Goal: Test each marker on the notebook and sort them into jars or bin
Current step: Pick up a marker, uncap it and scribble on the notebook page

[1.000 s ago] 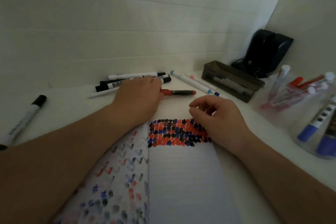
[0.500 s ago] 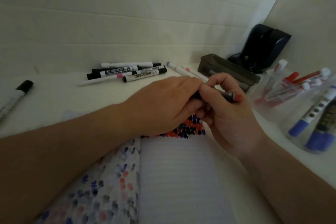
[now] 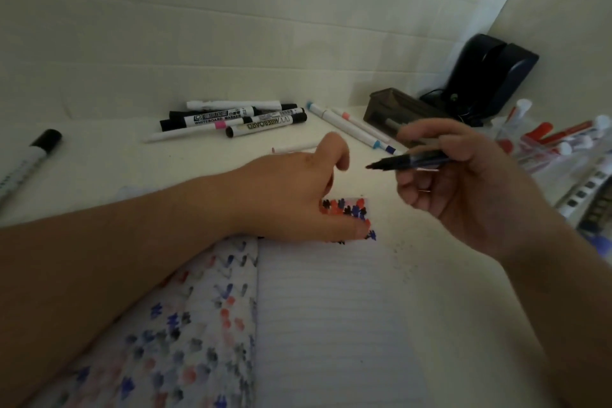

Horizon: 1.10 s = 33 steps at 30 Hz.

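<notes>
- Right hand [image 3: 463, 182]: fingers curled round an uncapped marker [image 3: 410, 163], grip pinching the barrel. Tip points left, held in the air above the notebook's top edge.
- Left hand [image 3: 298, 199]: rests on the notebook [image 3: 331, 308], thumb side down over the scribbles [image 3: 351, 212]. Fingers curled; cannot tell whether it holds a cap.
- Notebook lies open on the bench [image 3: 99, 169]. Right page is lined, with black, red and blue marks at the top, partly hidden by the left hand. Left page shows faded marks bleeding through.
- Between the hands: bare bench and the top corner of the page. Nothing sits between tip and paper.
- Pile [image 3: 238, 119] of whiteboard markers behind the left hand, near the wall, black caps mostly.
- Two thin pens [image 3: 347, 127] lie diagonally behind the hands, ends running under the right hand's fingers.
- One pale pen [image 3: 291, 149] peeks out just behind the left hand.
- Lone black-capped marker [image 3: 29, 162] at far left, well apart from the pile.
- Dark bin [image 3: 390, 109] behind the right hand, partly hidden by it.
- Clear jars [image 3: 563, 156] at right edge, holding red-and-white markers; a blue-banded marker beside them, cropped.
- Dark device [image 3: 490, 76] in the back corner, cable beside it.
</notes>
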Available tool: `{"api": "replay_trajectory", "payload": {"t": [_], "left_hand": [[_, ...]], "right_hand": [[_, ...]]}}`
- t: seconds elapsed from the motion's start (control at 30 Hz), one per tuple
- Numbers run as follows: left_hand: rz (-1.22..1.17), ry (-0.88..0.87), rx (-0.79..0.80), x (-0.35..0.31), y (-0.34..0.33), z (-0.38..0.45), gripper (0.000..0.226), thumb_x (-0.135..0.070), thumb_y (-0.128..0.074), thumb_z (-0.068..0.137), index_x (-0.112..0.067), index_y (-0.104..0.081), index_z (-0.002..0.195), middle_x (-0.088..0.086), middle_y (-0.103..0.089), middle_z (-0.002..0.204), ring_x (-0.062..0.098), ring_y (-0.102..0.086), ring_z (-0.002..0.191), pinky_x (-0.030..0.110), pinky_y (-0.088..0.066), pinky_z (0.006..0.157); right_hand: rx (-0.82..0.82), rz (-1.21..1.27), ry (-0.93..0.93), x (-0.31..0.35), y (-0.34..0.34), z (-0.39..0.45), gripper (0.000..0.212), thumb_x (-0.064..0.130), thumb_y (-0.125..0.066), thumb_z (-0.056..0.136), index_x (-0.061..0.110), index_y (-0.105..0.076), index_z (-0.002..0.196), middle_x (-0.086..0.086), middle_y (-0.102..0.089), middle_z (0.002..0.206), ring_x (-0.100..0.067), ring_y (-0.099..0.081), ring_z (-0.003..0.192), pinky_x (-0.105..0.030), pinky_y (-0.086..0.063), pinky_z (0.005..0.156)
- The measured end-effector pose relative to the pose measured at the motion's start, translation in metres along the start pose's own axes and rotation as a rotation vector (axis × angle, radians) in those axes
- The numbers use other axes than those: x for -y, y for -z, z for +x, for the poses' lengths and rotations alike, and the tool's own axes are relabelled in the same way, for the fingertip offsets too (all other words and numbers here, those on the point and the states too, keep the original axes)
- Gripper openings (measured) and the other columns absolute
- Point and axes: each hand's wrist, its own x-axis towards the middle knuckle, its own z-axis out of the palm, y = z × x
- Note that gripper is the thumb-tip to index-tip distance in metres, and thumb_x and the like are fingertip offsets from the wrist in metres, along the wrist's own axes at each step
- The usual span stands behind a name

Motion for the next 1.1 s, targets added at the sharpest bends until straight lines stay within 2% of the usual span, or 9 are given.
{"api": "replay_trajectory", "payload": {"t": [0.07, 0.13, 0.2, 0.33, 0.43, 0.57, 0.77, 0.9, 1.1], "left_hand": [[0.104, 0.000, 0.163, 0.000, 0.005, 0.000, 0.070, -0.088, -0.061, 0.070, -0.046, -0.032, 0.117, -0.019, -0.053, 0.099, 0.002, -0.055, 0.086, 0.029, -0.049, 0.075], [0.156, -0.050, 0.246, 0.000, 0.009, 0.001, 0.067, -0.092, -0.061, 0.065, -0.054, -0.038, 0.115, -0.024, -0.049, 0.105, 0.000, -0.051, 0.094, 0.028, -0.047, 0.082], [0.174, -0.084, 0.246, 0.000, 0.009, 0.000, 0.068, -0.093, -0.062, 0.062, -0.057, -0.039, 0.114, -0.024, -0.047, 0.104, -0.001, -0.050, 0.095, 0.028, -0.046, 0.084], [0.200, -0.112, 0.198, 0.001, 0.005, 0.001, 0.068, -0.096, -0.060, 0.059, -0.056, -0.037, 0.109, -0.023, -0.046, 0.102, -0.002, -0.049, 0.093, 0.028, -0.045, 0.082], [0.187, -0.103, 0.199, 0.004, 0.004, 0.001, 0.073, -0.098, -0.059, 0.056, -0.057, -0.037, 0.113, -0.024, -0.042, 0.108, 0.000, -0.047, 0.101, 0.031, -0.047, 0.087], [0.159, -0.081, 0.215, 0.004, 0.004, 0.000, 0.072, -0.097, -0.061, 0.054, -0.055, -0.041, 0.110, -0.025, -0.038, 0.111, 0.001, -0.043, 0.105, 0.033, -0.048, 0.091], [0.171, -0.065, 0.234, 0.003, 0.005, 0.000, 0.074, -0.098, -0.059, 0.053, -0.054, -0.044, 0.110, -0.024, -0.037, 0.111, 0.002, -0.042, 0.106, 0.035, -0.049, 0.094], [0.168, -0.060, 0.238, 0.003, 0.005, 0.000, 0.072, -0.098, -0.059, 0.053, -0.055, -0.040, 0.107, -0.023, -0.038, 0.111, 0.000, -0.042, 0.105, 0.032, -0.047, 0.092], [0.183, -0.054, 0.246, 0.002, 0.006, 0.001, 0.073, -0.097, -0.060, 0.053, -0.053, -0.043, 0.109, -0.024, -0.038, 0.111, 0.001, -0.041, 0.106, 0.033, -0.048, 0.093]], "right_hand": [[0.110, -0.045, -0.036, 0.005, 0.007, -0.003, 0.016, 0.027, -0.071, 0.084, 0.013, -0.077, 0.089, -0.015, -0.067, 0.075, -0.027, -0.063, 0.064, -0.034, -0.052, 0.062], [0.205, -0.115, -0.078, -0.001, 0.000, -0.006, 0.028, 0.027, -0.089, 0.069, 0.008, -0.071, 0.079, -0.015, -0.059, 0.065, -0.024, -0.054, 0.053, -0.027, -0.045, 0.049], [0.208, -0.256, -0.049, -0.013, -0.014, -0.009, 0.023, 0.013, -0.085, 0.070, 0.010, -0.063, 0.070, -0.009, -0.053, 0.058, -0.018, -0.045, 0.048, -0.024, -0.038, 0.045], [0.119, -0.518, -0.037, -0.024, -0.033, -0.010, 0.029, -0.006, -0.072, 0.083, 0.016, -0.060, 0.067, 0.002, -0.060, 0.059, -0.010, -0.054, 0.052, -0.020, -0.044, 0.050], [0.054, -0.528, -0.071, -0.025, -0.035, -0.010, 0.023, -0.004, -0.071, 0.085, 0.007, -0.058, 0.070, -0.005, -0.062, 0.059, -0.012, -0.057, 0.050, -0.020, -0.046, 0.048], [0.027, -0.514, -0.092, -0.027, -0.036, -0.010, 0.022, -0.004, -0.071, 0.087, 0.001, -0.055, 0.072, -0.012, -0.062, 0.061, -0.018, -0.059, 0.050, -0.025, -0.047, 0.048], [0.026, -0.547, -0.112, -0.027, -0.039, -0.009, 0.025, -0.003, -0.070, 0.087, 0.005, -0.054, 0.070, -0.008, -0.062, 0.059, -0.017, -0.060, 0.050, -0.023, -0.048, 0.048], [-0.013, -0.571, -0.092, -0.025, -0.043, -0.010, 0.031, -0.002, -0.068, 0.084, 0.011, -0.048, 0.063, -0.003, -0.054, 0.054, -0.011, -0.054, 0.047, -0.020, -0.045, 0.045], [0.010, -0.528, -0.129, -0.026, -0.041, -0.010, 0.023, -0.006, -0.069, 0.086, -0.001, -0.052, 0.071, -0.010, -0.058, 0.058, -0.014, -0.056, 0.047, -0.020, -0.045, 0.045]]}}
